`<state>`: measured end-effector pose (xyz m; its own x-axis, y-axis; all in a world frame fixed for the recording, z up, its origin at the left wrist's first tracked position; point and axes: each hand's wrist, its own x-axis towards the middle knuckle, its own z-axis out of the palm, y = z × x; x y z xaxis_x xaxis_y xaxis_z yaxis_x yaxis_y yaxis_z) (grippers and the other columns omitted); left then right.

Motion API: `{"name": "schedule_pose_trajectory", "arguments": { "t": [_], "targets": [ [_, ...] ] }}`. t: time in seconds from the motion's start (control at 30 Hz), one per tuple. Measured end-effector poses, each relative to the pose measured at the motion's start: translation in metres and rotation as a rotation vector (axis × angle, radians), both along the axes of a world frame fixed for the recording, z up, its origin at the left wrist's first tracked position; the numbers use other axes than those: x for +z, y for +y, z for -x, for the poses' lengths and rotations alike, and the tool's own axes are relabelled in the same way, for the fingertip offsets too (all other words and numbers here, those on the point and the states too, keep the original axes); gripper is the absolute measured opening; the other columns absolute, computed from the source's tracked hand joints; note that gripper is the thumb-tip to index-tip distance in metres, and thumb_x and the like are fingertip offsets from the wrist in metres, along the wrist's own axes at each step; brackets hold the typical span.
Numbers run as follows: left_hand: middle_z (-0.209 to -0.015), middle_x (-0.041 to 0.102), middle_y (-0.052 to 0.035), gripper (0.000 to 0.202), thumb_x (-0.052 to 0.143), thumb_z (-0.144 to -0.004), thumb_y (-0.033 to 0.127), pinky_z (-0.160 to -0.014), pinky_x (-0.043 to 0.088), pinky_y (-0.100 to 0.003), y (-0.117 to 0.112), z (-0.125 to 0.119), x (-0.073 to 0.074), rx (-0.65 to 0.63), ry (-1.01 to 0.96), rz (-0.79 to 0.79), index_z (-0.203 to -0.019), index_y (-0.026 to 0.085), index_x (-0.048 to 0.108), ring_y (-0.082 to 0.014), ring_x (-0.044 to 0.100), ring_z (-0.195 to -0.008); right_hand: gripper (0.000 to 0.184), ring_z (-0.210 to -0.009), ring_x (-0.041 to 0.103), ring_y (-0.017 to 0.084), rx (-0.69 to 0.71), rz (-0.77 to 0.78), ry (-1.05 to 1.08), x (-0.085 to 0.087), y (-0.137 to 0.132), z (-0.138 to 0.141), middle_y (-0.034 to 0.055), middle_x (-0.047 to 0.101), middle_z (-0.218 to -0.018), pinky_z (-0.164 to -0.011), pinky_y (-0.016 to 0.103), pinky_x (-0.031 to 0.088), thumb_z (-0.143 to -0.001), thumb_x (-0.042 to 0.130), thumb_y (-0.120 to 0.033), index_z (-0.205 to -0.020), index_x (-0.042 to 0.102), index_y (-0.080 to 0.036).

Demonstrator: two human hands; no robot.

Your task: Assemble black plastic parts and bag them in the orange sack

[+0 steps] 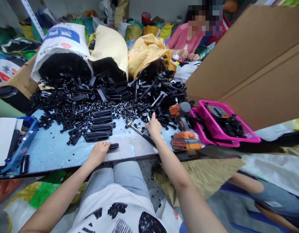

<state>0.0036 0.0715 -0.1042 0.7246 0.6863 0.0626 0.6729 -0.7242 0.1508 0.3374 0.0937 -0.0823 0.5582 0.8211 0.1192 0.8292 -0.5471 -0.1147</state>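
Note:
My left hand (pixel 98 152) is at the table's front edge, its fingers closed on a slim black plastic handle (pixel 113 146) that pokes out to the right. Beyond it lie several similar black handles (pixel 98 127) in a stacked row. Reaching forward, my right hand (pixel 154 127) has its index finger stretched out and thumb apart, at the near side of the loose black parts (pixel 161 97). A dark piece lies by its fingertips; no grip on it is visible. Just left of my right wrist rests a hammer (pixel 139 131), its handle partly under my forearm. Small metal pins (pixel 127 110) are scattered beyond.
Three sacks, white (pixel 66 42), cream (pixel 110 45) and yellow (pixel 149 48), spill black parts. An orange cordless driver (pixel 184 126) and pink baskets (pixel 222 129) stand right, beside cardboard (pixel 251 64). A blue basket (pixel 30 136) sits left. Another person (pixel 188 40) works behind.

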Motion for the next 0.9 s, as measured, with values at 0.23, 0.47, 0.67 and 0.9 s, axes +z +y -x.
{"name": "schedule_pose_trajectory", "arguments": {
  "t": [0.23,0.47,0.67,0.9],
  "targets": [
    [-0.106,0.057,-0.0106,0.037,0.046,-0.09,0.026,-0.086,0.045,-0.037,-0.004,-0.015,0.006,-0.03,-0.048,0.098,-0.126,0.017,0.046,-0.0231,0.053,-0.102,0.041,-0.101,0.049,0.028,0.215,-0.034,-0.095,0.009,-0.021,0.002,0.0195,0.054,-0.107,-0.078,0.033,0.038,-0.085,0.044,-0.019,-0.125,0.045,-0.006],
    [-0.108,0.059,-0.0092,0.032,0.041,-0.091,0.027,-0.091,0.042,-0.036,0.005,-0.022,0.017,-0.051,-0.052,0.235,-0.12,0.018,0.051,-0.0226,0.053,-0.104,0.037,-0.075,0.057,0.018,1.11,0.382,0.034,0.017,-0.081,0.068,0.0075,0.06,-0.092,-0.062,0.025,0.032,-0.095,0.033,-0.048,-0.103,0.051,-0.018],
    [-0.109,0.056,-0.0113,0.051,0.049,-0.084,0.052,-0.089,0.042,-0.042,0.003,-0.033,0.029,-0.065,-0.005,0.255,-0.121,0.017,0.048,-0.028,0.052,-0.102,0.043,-0.077,0.06,0.019,1.069,0.403,-0.033,0.004,-0.086,0.09,0.0081,0.061,-0.092,-0.06,0.025,0.03,-0.094,0.028,-0.054,-0.103,0.053,-0.019],
    [-0.103,0.058,-0.0098,0.055,0.062,-0.073,0.055,-0.08,0.044,-0.035,-0.003,-0.025,0.024,-0.025,-0.122,0.232,-0.112,0.018,0.047,-0.026,0.057,-0.095,0.042,-0.08,0.057,0.02,1.031,0.313,-0.067,0.029,-0.091,0.102,0.0107,0.06,-0.093,-0.064,0.029,0.03,-0.097,0.025,-0.048,-0.103,0.054,-0.019]
  ]
}}
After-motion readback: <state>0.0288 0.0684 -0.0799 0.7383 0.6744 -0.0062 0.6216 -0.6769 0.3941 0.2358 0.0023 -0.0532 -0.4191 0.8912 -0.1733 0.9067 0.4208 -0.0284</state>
